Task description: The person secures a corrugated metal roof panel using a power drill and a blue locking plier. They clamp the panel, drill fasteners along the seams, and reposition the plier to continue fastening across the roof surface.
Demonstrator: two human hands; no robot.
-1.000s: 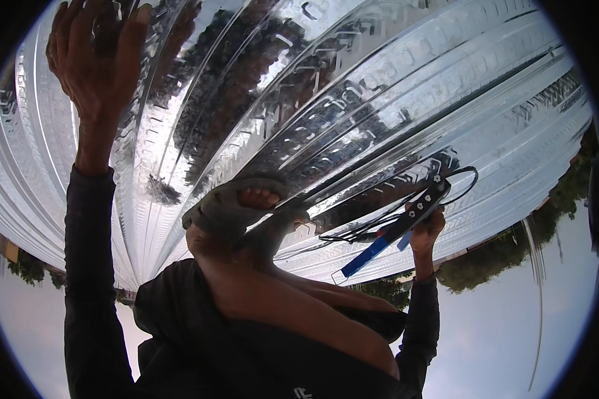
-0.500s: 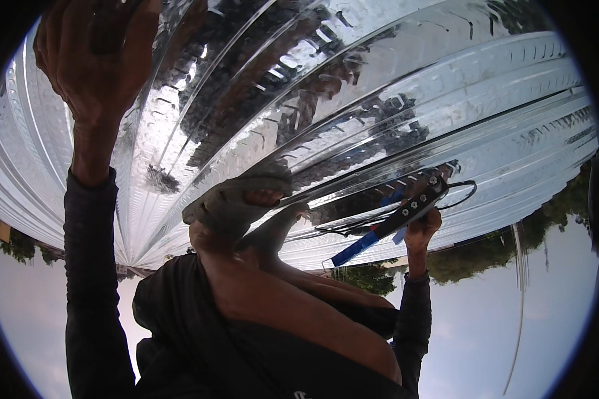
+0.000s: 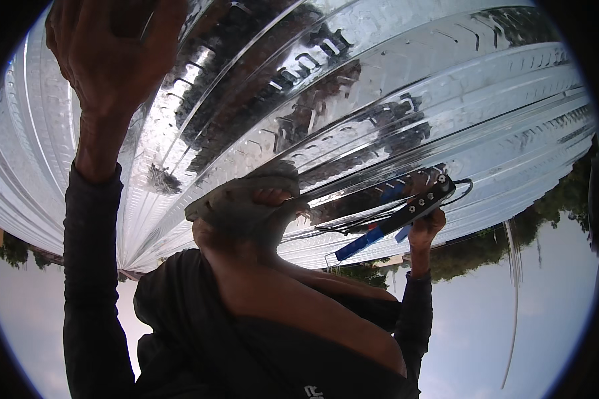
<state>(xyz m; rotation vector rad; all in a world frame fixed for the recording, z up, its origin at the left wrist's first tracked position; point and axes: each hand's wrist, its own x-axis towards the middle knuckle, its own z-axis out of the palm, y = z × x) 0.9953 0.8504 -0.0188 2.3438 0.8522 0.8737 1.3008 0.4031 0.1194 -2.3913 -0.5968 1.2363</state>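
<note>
My left hand [image 3: 110, 60] reaches over the ribbed sheet metal [image 3: 353, 53] at the upper left. Its fingertips run out of the picture at the top, so their grip is hidden. At the right, my right hand [image 3: 426, 229] is closed around a plier-like hand tool [image 3: 416, 207]. The tool has a black body with several round bolts, blue grips and a wire loop at the handle end. It is tilted just above the metal, which mirrors it. A thin black cord [image 3: 336, 231] runs beside the tool.
My sandalled foot [image 3: 246, 196] rests on the shiny ribbed sheets, and my bent legs [image 3: 299, 306] fill the lower middle. Trees [image 3: 482, 256] and sky lie beyond the sheets' edge. Thin rods [image 3: 512, 259] stand out past that edge on the right.
My left hand has shifted slightly right and down. My right hand and the tool have moved very slightly right.
</note>
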